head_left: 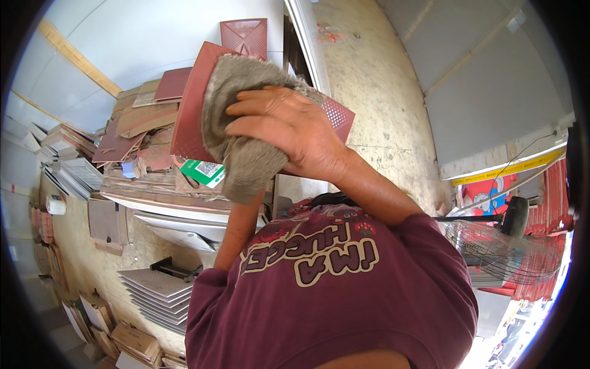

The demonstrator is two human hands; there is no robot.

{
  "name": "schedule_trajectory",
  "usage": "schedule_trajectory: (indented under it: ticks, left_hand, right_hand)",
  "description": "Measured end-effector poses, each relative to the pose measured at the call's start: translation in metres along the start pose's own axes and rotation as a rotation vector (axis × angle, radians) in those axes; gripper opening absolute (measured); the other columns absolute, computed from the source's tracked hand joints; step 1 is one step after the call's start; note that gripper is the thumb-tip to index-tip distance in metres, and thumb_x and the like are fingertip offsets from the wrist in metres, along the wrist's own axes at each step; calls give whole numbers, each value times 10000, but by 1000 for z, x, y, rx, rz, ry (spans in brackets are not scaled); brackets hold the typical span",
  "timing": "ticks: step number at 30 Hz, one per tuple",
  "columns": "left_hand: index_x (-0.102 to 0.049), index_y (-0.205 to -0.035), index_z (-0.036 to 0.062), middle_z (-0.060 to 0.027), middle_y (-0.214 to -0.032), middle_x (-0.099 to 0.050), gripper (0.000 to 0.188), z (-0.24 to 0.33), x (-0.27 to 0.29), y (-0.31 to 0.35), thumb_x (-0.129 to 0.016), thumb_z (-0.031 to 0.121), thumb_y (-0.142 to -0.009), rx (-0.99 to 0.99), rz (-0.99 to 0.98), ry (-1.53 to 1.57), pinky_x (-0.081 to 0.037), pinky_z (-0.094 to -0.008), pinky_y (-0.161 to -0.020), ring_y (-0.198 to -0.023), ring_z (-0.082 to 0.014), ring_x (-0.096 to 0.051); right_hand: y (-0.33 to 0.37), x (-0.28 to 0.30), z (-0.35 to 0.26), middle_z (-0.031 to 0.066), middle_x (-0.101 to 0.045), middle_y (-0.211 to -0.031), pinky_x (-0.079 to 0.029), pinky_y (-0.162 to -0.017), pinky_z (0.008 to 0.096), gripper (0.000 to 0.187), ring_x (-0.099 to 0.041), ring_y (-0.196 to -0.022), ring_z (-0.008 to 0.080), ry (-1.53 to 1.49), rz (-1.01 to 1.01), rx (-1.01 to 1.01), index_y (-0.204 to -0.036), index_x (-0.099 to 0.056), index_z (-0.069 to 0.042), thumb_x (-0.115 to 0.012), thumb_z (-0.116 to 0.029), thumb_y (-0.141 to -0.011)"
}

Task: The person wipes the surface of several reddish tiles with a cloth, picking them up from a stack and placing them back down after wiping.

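Note:
A grey, fuzzy rag [236, 92] is bunched under my right hand [292, 126], whose fingers curl over it and press it against a red-brown panel [193, 111]. The panel is tilted in front of my chest, with raised edges and a dotted pattern showing at its right corner. Much of its face is covered by the rag and my right hand. My left forearm rises from below toward the panel's lower edge; the left hand itself is hidden behind the hanging rag and panel. Another red-brown panel [244, 38] with a crossed pattern lies just beyond.
Left of the panel, a pile of cardboard and red-brown pieces [147, 117] carries a green-and-white card [203, 172]. Stacked grey panels [157, 295] stand on the floor at lower left. A wire-caged fan [504, 246] is close on my right, near red stacked material [547, 203].

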State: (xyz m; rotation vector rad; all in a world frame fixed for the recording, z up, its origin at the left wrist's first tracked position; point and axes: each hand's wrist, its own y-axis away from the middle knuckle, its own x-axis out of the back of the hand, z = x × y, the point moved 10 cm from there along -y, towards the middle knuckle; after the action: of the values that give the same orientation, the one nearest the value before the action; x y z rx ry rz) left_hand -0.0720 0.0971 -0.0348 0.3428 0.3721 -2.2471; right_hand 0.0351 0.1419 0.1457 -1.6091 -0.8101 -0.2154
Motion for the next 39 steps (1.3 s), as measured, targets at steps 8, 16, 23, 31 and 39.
schedule_trajectory:
  ticks: [8, 16, 23, 31, 39]
  left_hand:
    - [-471, -1437, -50, -127, -1413, -559, 531, 41, 38, 2, -639, 253, -1034, -28, 259, 6, -476, -391, -1056, -1277, -238, -556]
    - [-482, -1434, 3, -124, -1415, -572, 473, 95, 110, -22, -583, 268, -1056, -262, 502, 289, -492, -423, -1064, -1277, -249, -580]
    - [-599, -1316, 27, -95, -1313, -656, 324, 142, 171, -39, -547, 225, -1065, -444, 512, 255, -529, -408, -1007, -1190, -237, -640]
    - [-517, -1352, -60, -180, -1316, -614, 412, 153, 245, -56, -635, 94, -989, -398, 521, 106, -570, -441, -958, -1156, -284, -644]
    - [-623, -1253, 13, -131, -1245, -671, 344, 105, 288, -106, -706, 62, -923, -138, 464, 69, -582, -477, -944, -1134, -293, -662]
  right_hand:
    - [64, 27, 72, 84, -737, -1134, -561, -939, 376, 461, -700, -1080, 293, 131, 30, -330, -1138, -702, -115, -829, -47, -700]
    - [123, 28, 126, 101, -725, -1120, -575, -869, 358, 510, -701, -1027, 317, -66, 194, -705, -1209, -677, -134, -812, -10, -732]
    - [99, -60, 99, 88, -683, -1043, -557, -809, 415, 539, -667, -983, 329, -20, -143, -428, -1206, -643, -165, -780, -15, -707]
    - [122, -160, 114, 66, -669, -1079, -554, -851, 425, 482, -656, -1017, 305, 33, -494, -409, -1200, -651, -187, -767, -141, -734]
    - [122, -158, 114, 66, -654, -970, -533, -802, 438, 458, -645, -948, 315, 84, -447, -406, -1150, -659, -164, -777, -128, -709]
